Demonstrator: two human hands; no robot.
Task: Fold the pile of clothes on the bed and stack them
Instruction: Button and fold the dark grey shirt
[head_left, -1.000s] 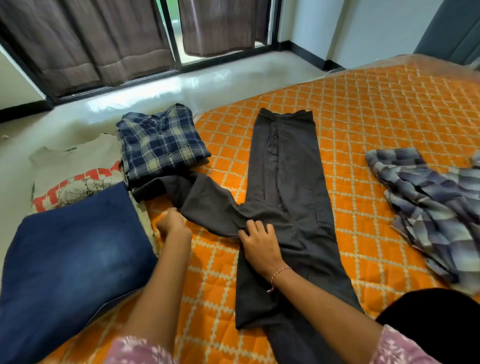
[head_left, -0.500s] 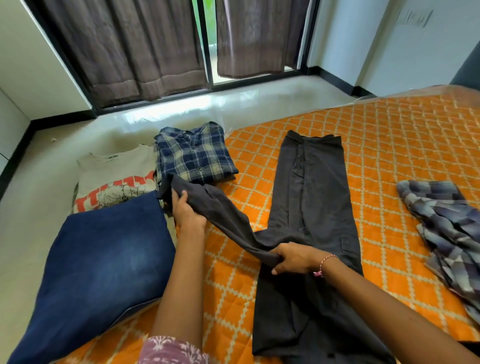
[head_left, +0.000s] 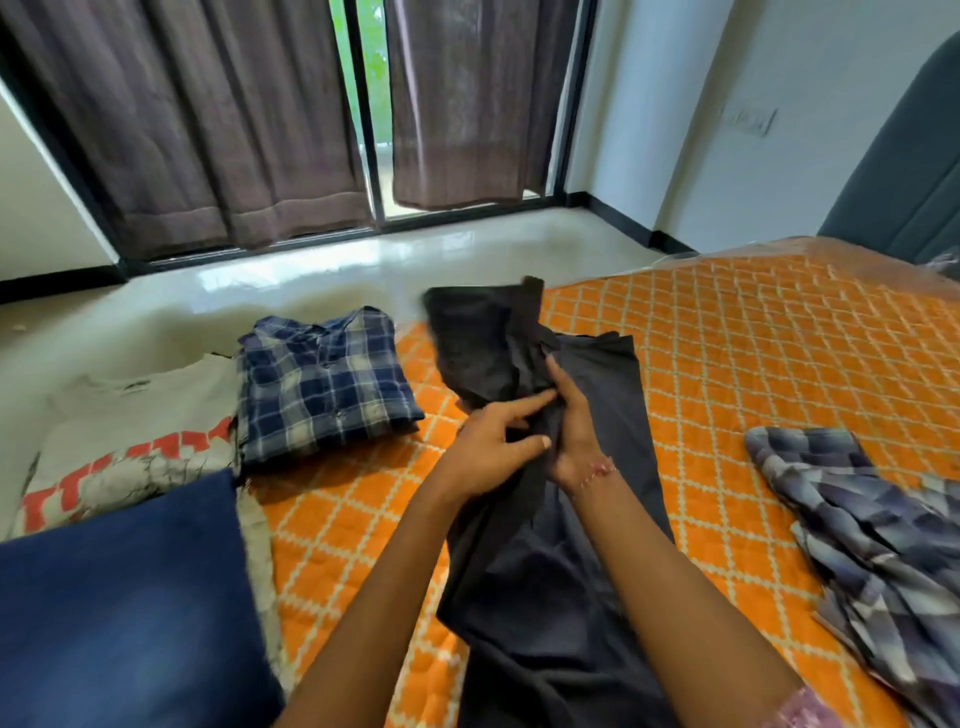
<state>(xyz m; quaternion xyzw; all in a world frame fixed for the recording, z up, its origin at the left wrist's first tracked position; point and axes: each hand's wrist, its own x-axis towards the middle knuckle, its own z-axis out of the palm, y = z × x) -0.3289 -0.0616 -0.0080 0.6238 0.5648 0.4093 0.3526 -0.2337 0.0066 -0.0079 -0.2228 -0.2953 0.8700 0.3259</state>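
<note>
Dark grey trousers (head_left: 602, 415) lie lengthwise on the orange quilted bed cover (head_left: 769, 338). One leg of them is lifted and stands bunched above the other leg, over the middle of the bed. My left hand (head_left: 488, 447) pinches that lifted fabric between thumb and forefinger. Touching it on the right, my right hand (head_left: 569, 421) grips the same fold, its fingers pointing away from me. The trousers' near end runs out of view beneath my arms.
On the left lie a folded blue plaid shirt (head_left: 322, 379), a folded beige printed T-shirt (head_left: 130, 415) and folded blue jeans (head_left: 119, 597). An unfolded grey checked shirt (head_left: 872, 519) sprawls at the right. Pale floor (head_left: 311, 275) and curtained glass doors lie beyond the bed's far edge.
My left hand has carried the spread trouser leg up and to the right, over the other leg. My right hand moved up to meet it. The camera tilted up.
</note>
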